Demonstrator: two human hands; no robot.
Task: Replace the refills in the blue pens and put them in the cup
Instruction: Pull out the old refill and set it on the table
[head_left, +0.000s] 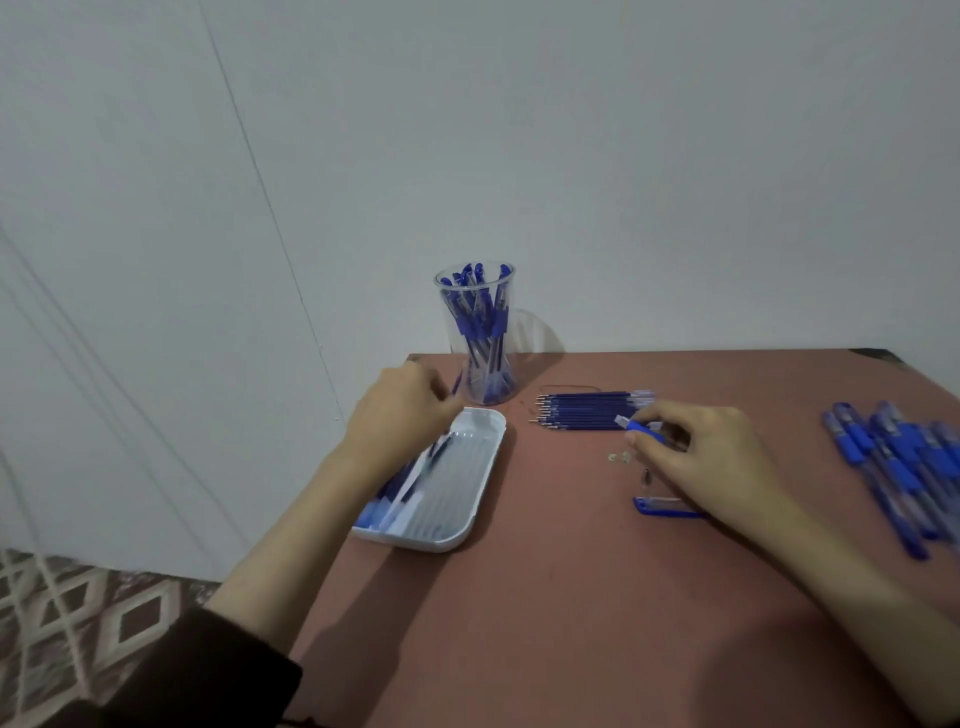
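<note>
A clear cup (480, 332) holding several blue pens stands at the table's far edge. My left hand (400, 410) hovers over the far end of a white tray (483, 499) and seems to pinch a thin blue refill (435, 457), blurred, that slants down into the tray. Used refills lie in the tray. My right hand (706, 457) grips a blue pen barrel (643, 428) just in front of a row of new refills (587, 410). A blue pen cap (665, 506) lies on the table under that hand.
A pile of blue pens (904, 467) lies at the right edge of the brown table (545, 623). Small loose bits (621, 456) and a pen tip (647, 475) lie by my right thumb. A white wall stands behind; patterned floor shows at lower left.
</note>
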